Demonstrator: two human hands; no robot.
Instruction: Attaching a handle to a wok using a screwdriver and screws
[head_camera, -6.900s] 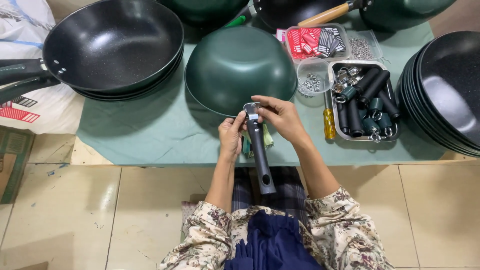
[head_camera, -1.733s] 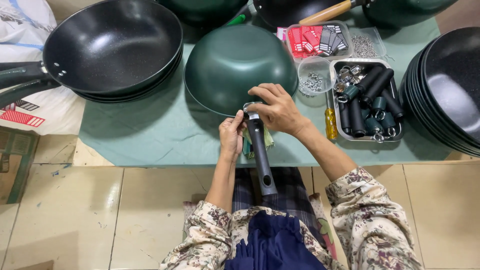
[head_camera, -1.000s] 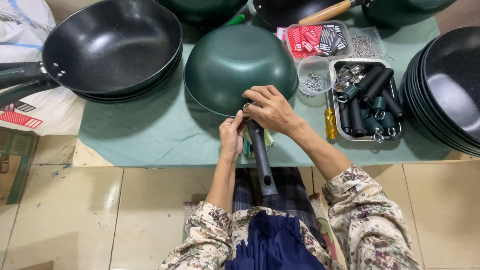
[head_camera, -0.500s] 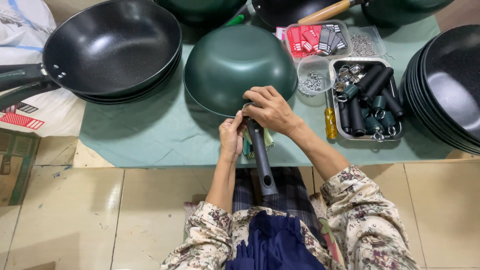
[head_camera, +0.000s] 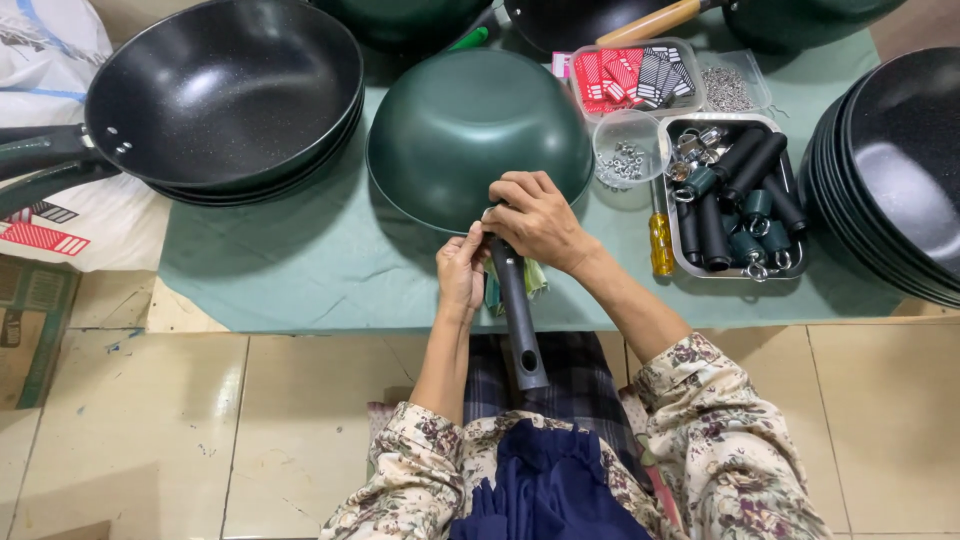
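A dark green wok (head_camera: 470, 130) lies upside down on the green table cloth (head_camera: 290, 270). Its black handle (head_camera: 520, 320) points toward me over the table edge. My left hand (head_camera: 460, 272) grips the handle's upper end from the left. My right hand (head_camera: 530, 218) is closed over the joint where the handle meets the wok rim. What my right fingers pinch there is hidden. Something light green (head_camera: 535, 280) shows under the handle.
A stack of black woks (head_camera: 225, 90) sits at the left, another stack (head_camera: 900, 170) at the right. A metal tray of black handles (head_camera: 735, 205), a clear cup of small hardware (head_camera: 625, 160), a yellow-handled screwdriver (head_camera: 661, 243) and a box of red and black tags (head_camera: 635, 75) stand right of the wok.
My right hand moved from the handle's side up onto the joint at the wok rim. Over the last second both hands barely shifted.
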